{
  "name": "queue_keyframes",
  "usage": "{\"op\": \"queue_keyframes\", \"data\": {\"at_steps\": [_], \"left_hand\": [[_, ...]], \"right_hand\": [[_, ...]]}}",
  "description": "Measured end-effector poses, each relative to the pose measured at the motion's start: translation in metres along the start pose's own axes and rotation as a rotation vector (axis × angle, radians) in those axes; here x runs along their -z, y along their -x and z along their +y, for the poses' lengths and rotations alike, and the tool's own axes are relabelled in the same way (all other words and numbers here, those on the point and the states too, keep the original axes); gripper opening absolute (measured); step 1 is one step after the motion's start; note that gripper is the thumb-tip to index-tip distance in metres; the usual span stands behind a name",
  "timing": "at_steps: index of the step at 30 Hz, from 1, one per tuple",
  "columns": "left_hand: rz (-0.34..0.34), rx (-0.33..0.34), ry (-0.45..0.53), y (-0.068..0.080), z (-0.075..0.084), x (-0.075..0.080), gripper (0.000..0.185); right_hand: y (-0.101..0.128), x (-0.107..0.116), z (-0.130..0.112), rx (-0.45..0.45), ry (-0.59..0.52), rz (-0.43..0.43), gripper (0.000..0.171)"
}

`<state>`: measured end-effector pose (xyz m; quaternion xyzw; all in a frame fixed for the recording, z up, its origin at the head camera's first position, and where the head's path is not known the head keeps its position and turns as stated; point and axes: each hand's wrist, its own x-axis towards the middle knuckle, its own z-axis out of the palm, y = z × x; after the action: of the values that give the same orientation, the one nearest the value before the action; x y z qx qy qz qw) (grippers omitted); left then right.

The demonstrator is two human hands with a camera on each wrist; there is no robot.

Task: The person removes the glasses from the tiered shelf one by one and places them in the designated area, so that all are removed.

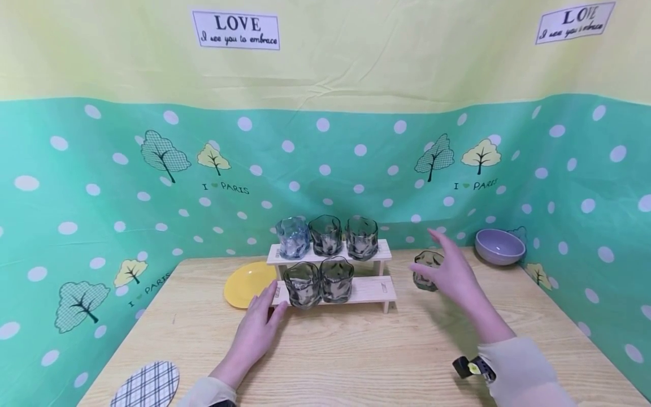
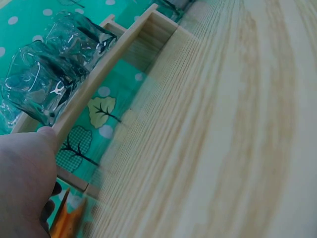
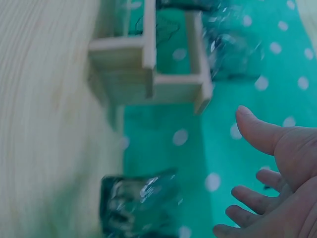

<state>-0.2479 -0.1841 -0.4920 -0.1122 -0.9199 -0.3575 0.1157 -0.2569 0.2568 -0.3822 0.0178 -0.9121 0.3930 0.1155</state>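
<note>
While right hand [image 1: 450, 271] hovers spread, glass [image 1: 426, 270] just beyond fingertips.

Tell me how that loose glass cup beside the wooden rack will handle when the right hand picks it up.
The glass cup looks thick-walled, so probably heavy for its size and rigid. Its wavy, glossy sides may be slippery, though the ripples could help the right hand grip. It stands squat and upright on the table, so it seems unlikely to tip, but would break if dropped.

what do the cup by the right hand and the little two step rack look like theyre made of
The cup looks like tinted clear glass, wavy and glossy: you see through it and it catches highlights. The rack seems pale unfinished wood, matte, with visible grain and plain slats.
</note>
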Motion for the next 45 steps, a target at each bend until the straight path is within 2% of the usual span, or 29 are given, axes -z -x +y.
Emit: {"op": "queue_keyframes", "data": {"at_steps": [6, 12, 21, 27, 36, 45], "left_hand": [[0.001, -0.001, -0.005, -0.001, 0.001, 0.001, 0.068], [-0.007, 0.009, -0.002, -0.001, 0.001, 0.001, 0.068], [-0.005, 0.008, 0.001, 0.0, 0.001, 0.0, 0.069], [-0.007, 0.008, -0.003, 0.0, 0.0, -0.001, 0.069], [0.0, 0.001, -0.018, 0.0, -0.001, -0.002, 0.07], [-0.002, 0.005, -0.016, 0.0, 0.0, -0.001, 0.069]], "right_hand": [[0.009, -0.007, -0.035, 0.054, -0.036, -0.007, 0.107], [0.015, -0.022, -0.061, 0.091, -0.098, -0.054, 0.104], [0.02, -0.049, -0.084, 0.143, -0.154, -0.114, 0.101], [0.025, -0.061, -0.099, 0.175, -0.148, -0.11, 0.097], [0.026, -0.084, -0.102, 0.153, -0.162, -0.178, 0.098], [0.021, -0.103, -0.092, 0.18, -0.093, -0.179, 0.099]]}}
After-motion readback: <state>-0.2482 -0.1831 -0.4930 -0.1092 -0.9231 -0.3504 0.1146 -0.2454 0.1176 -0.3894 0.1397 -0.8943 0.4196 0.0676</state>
